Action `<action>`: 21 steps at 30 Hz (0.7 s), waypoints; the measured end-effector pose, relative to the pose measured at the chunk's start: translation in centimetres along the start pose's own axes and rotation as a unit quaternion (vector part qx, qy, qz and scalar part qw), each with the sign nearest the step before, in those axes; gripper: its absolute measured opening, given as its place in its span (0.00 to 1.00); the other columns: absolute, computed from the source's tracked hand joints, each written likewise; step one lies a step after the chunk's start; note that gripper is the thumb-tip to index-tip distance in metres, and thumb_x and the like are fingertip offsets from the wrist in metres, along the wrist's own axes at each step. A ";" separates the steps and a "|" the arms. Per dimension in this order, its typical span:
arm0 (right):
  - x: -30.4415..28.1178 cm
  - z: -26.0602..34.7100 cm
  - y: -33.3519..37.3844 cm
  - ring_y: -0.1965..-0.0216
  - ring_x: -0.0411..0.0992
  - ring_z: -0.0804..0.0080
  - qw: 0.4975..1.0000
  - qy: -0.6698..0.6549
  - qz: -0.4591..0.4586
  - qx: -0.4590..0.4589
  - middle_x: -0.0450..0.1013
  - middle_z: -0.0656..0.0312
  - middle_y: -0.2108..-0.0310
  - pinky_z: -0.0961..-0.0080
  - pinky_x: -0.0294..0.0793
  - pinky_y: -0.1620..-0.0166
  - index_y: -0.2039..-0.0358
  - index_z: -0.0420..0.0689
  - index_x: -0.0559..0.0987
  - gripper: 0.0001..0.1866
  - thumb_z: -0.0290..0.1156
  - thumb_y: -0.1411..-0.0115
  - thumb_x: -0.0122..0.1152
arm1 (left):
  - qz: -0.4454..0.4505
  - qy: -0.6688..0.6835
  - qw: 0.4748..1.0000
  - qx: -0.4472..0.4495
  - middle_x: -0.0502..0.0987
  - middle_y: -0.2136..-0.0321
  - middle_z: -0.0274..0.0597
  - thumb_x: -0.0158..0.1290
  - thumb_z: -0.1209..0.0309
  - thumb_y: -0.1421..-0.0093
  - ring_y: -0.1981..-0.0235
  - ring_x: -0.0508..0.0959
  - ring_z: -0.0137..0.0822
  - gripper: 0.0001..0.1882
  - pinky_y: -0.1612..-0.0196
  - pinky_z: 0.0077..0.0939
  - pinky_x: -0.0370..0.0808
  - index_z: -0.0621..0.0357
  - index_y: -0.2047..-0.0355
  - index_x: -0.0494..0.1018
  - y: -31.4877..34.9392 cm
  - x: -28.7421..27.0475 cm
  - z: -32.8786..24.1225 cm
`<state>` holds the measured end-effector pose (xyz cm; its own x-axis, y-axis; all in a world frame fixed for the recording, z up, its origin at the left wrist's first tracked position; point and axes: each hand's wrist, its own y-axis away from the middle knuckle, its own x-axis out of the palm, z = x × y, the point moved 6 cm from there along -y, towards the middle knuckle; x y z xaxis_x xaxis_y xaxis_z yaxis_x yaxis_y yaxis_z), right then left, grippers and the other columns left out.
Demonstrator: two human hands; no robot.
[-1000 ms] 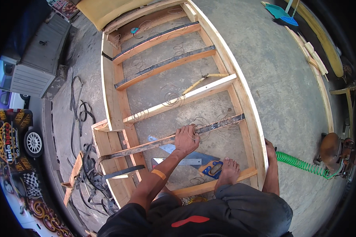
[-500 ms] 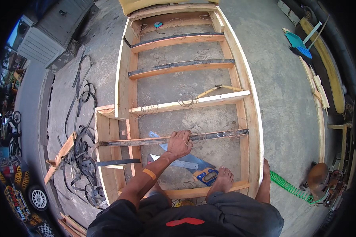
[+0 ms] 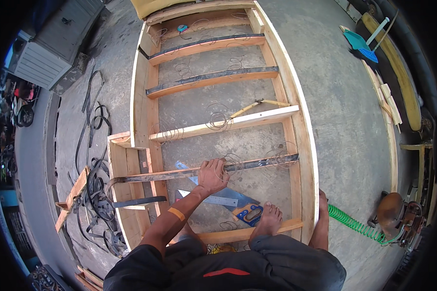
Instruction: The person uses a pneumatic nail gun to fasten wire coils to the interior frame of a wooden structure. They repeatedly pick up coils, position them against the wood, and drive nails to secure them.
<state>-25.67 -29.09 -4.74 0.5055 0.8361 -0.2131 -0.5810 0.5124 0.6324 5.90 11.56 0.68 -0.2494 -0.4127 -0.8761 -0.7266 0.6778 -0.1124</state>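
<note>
My left hand [image 3: 213, 174] is closed over a slat of the wooden frame [image 3: 301, 131], gripping the dark rubber strap [image 3: 262, 162] that runs along it. A wire coil spring [image 3: 233, 166] stands at its fingertips. Past the left side board, the strap's loose end curls down. My right hand [image 3: 322, 200] is low at the outer right side of the frame, beside a green coiled air hose [image 3: 352, 220]; its fingers are mostly hidden, and what it holds cannot be made out. Between my feet and the left hand lie a handsaw [image 3: 247, 211] and a metal square [image 3: 216, 199].
More coil springs sit on the farther slats, with yellow-handled pincers [image 3: 260, 102] on one. A teal tape measure [image 3: 182, 28] is at the far end. Tangled black straps [image 3: 94, 194] lie left. Right are a dustpan [image 3: 357, 41], wood strips [image 3: 388, 131] and a rusty compressor [image 3: 392, 208].
The view has turned slightly, so the frame sits farther left. My left hand keeps its grip on the strap, and my right hand stays by the frame's outer side.
</note>
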 end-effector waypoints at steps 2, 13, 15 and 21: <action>-0.3 -0.2 -0.1 0.55 0.78 0.72 1.000 0.013 -0.005 -0.008 0.81 0.56 0.51 0.72 0.78 0.49 0.40 0.35 0.78 0.23 0.27 0.36 0.61 | -0.006 0.002 1.000 0.001 0.77 0.58 0.44 0.56 0.65 0.49 0.55 0.78 0.46 0.23 0.50 0.43 0.70 0.58 0.52 0.73 0.0 0.2 0.1; 0.0 0.4 0.0 0.56 0.78 0.72 1.000 -0.006 -0.015 -0.017 0.81 0.56 0.53 0.71 0.78 0.50 0.42 0.34 0.79 0.22 0.28 0.36 0.61 | 0.007 -0.006 1.000 -0.007 0.77 0.57 0.44 0.55 0.65 0.49 0.54 0.78 0.45 0.23 0.51 0.42 0.69 0.57 0.52 0.73 0.0 0.3 -0.1; 0.3 1.0 0.4 0.57 0.79 0.71 1.000 -0.003 -0.009 -0.013 0.81 0.55 0.53 0.71 0.79 0.51 0.42 0.34 0.79 0.22 0.27 0.36 0.62 | 0.003 -0.009 1.000 -0.005 0.76 0.57 0.44 0.55 0.65 0.48 0.55 0.78 0.45 0.22 0.51 0.43 0.69 0.57 0.52 0.72 0.0 0.3 0.1; 0.5 1.2 0.8 0.58 0.79 0.70 1.000 -0.028 -0.003 0.003 0.81 0.53 0.52 0.71 0.81 0.53 0.41 0.33 0.77 0.24 0.26 0.38 0.63 | -0.001 -0.014 1.000 -0.001 0.76 0.58 0.44 0.54 0.63 0.47 0.56 0.78 0.45 0.22 0.51 0.43 0.69 0.57 0.52 0.71 0.0 0.3 0.0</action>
<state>-25.13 -28.54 -3.48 0.5441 0.8204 -0.1755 -0.5740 0.5166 0.6354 5.79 11.45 0.47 -0.2301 -0.3971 -0.8885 -0.7289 0.6753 -0.1131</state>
